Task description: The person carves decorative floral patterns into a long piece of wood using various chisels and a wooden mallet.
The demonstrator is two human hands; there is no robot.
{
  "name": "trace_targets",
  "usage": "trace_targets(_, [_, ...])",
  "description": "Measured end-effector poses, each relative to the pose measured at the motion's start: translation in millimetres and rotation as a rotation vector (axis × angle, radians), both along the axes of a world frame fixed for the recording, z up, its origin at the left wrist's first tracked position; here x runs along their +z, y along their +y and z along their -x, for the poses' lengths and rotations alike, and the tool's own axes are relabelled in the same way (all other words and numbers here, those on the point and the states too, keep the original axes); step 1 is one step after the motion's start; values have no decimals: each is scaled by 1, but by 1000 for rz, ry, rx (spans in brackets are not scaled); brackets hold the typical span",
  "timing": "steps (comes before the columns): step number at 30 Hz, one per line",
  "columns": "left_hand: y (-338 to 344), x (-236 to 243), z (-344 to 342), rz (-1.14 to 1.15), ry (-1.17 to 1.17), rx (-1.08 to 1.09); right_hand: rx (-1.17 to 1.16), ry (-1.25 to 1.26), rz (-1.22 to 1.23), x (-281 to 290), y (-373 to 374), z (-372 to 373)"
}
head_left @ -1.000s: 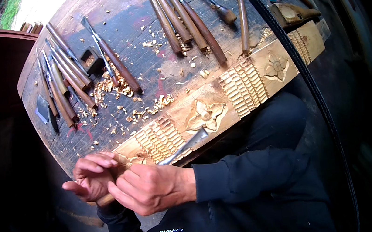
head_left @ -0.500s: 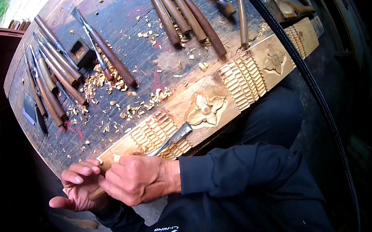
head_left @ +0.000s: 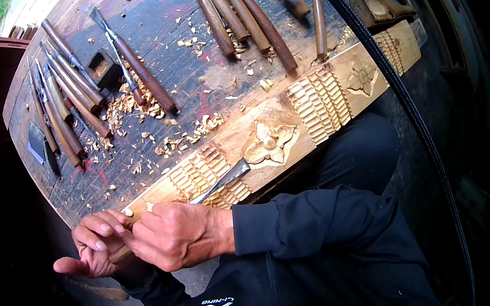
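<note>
My right hand point(head_left: 172, 234) is closed round the wooden handle of a carving chisel point(head_left: 227, 179). The chisel's grey metal blade slants up and to the right over the carved board, its wide end by a flower relief; whether it touches the wood I cannot tell. Beside it, my left hand point(head_left: 97, 243) is open, thumb stretched out to the left and fingers bent slightly near the handle's butt end point(head_left: 121, 254). The long pale wooden board point(head_left: 274, 112) runs along the table's near edge, carved with flowers and bands of scale-like notches. Its left end is partly hidden by my hands.
On the worn wooden table point(head_left: 165, 15) lie several chisels point(head_left: 72, 83) at left and more handles point(head_left: 239, 17) at the back. Wood shavings point(head_left: 184, 136) are scattered between. A wooden mallet point(head_left: 381, 10) rests at right. A black braided cable point(head_left: 392, 75) crosses the board's right part.
Both hands and the chisel have shifted slightly left and up. My left thumb reaches further out. The right hand keeps its hold on the chisel.
</note>
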State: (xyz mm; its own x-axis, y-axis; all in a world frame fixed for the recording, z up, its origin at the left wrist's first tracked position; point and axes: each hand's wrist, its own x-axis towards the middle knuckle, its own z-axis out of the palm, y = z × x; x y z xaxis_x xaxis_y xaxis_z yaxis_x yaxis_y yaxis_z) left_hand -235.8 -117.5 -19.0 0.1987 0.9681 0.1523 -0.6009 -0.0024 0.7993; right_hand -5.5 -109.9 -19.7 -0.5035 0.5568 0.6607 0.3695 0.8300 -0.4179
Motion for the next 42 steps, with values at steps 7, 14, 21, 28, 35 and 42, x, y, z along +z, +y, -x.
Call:
trace_targets(7, [3,-3,-3,3,90,90,3,-11,13,-5,1,5])
trace_targets(14, [1,-7,-6,12,206,178,-4,-15,40,-10,0,6])
trace_targets(21, [-7,-9,-15,31,437,337,-8,12,50,-14,2,6])
trace_targets(28, [-5,-2,-27,121,428,329,-34,-8,61,-14,2,5])
trace_targets(35, [-5,2,-28,248,438,313,-61,-36,-13,-14,5,1])
trace_targets(42, [1,11,-30,373,406,328,-52,-37,17,-10,7,-2])
